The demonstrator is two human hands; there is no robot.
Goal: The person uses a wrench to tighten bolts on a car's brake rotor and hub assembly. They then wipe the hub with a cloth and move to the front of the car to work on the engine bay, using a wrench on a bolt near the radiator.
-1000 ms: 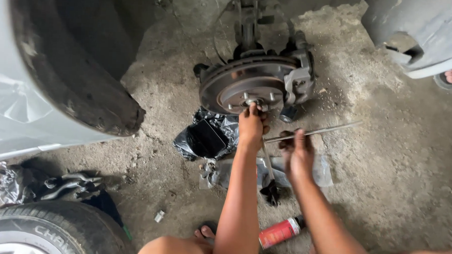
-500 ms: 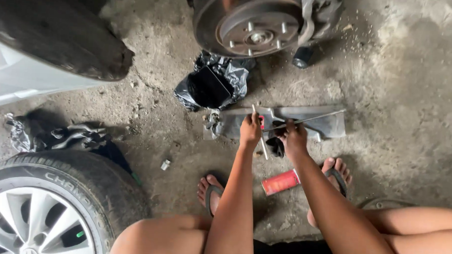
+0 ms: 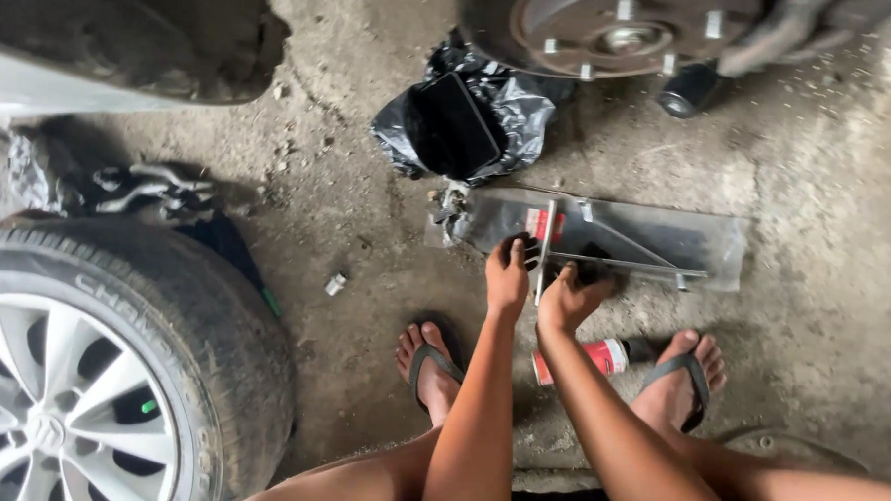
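Observation:
A metal cross wrench (image 3: 625, 263) lies on a clear plastic sheet (image 3: 703, 240) on the concrete floor. My left hand (image 3: 509, 274) is curled against the wrench's short upright bar, its fingertips dark with grease. Beside it, my right hand (image 3: 568, 296) grips the wrench where the bars cross. Both hands are low, just ahead of my feet. A brake disc with wheel studs (image 3: 611, 29) hangs at the top edge, well beyond the hands.
A crumpled black plastic bag (image 3: 470, 123) lies beyond the sheet. A red and white spray can (image 3: 595, 356) rests between my sandalled feet (image 3: 432, 364) (image 3: 683, 372). A removed wheel (image 3: 96, 367) lies at the left, with a car body (image 3: 97, 41) above it and a small black cylinder (image 3: 688, 91) near the disc.
My hands came down from the brake disc to the plastic sheet on the floor, bringing the wrench with them. The view has tilted down towards my feet.

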